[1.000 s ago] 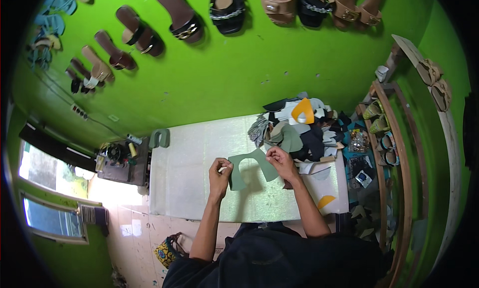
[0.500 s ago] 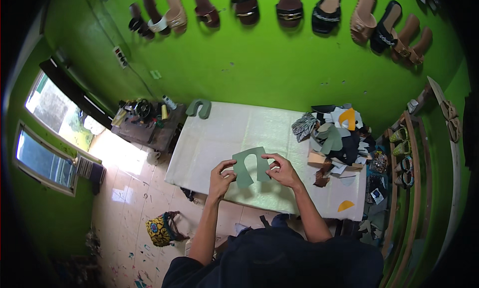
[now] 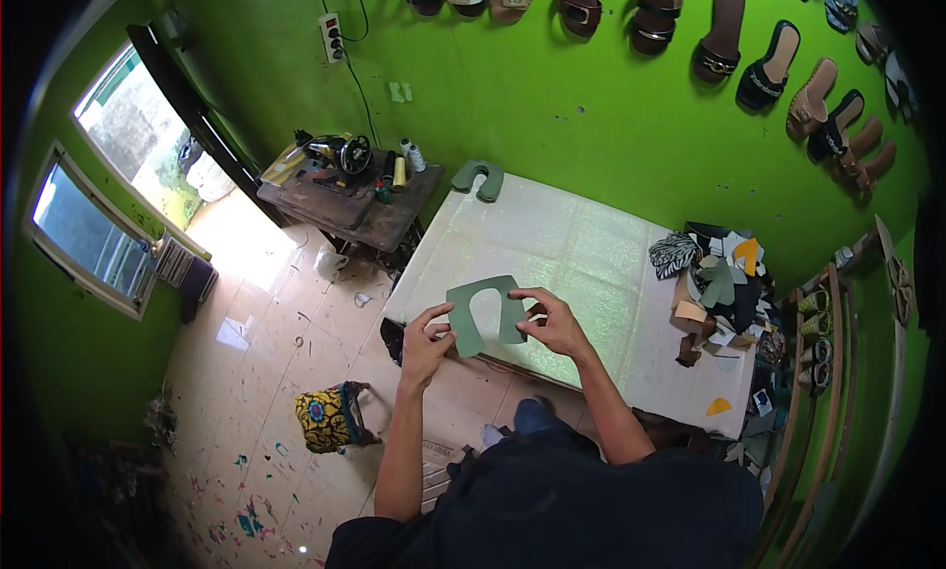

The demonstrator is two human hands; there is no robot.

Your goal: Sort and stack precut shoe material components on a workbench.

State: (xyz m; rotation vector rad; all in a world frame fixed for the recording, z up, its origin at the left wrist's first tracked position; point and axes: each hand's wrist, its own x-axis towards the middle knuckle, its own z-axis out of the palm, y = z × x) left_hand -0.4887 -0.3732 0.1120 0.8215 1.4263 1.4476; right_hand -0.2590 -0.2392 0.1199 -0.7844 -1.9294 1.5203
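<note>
Between my two hands is a flat green sheet piece (image 3: 463, 325) with an arch-shaped opening cut from its lower edge. My left hand (image 3: 424, 347) pinches its left side between thumb and fingers. On the opposite side, my right hand (image 3: 554, 325) grips the right edge in the same way. The piece hovers over the front edge of the white-covered table (image 3: 581, 239), tilted toward me. A stack of green U-shaped pieces (image 3: 490, 186) lies at the table's far left corner.
A heap of material scraps (image 3: 717, 291) covers the table's right end, with a yellow offcut (image 3: 719, 406) in front. Left of the table stands a sewing machine (image 3: 352, 155). A patterned stool (image 3: 323, 418) sits on the floor. Sandals (image 3: 724, 42) hang on the green wall.
The view has turned to the left, showing more of the sewing machine and floor. My hands, still holding the green piece, are now over the table's front edge rather than further in.
</note>
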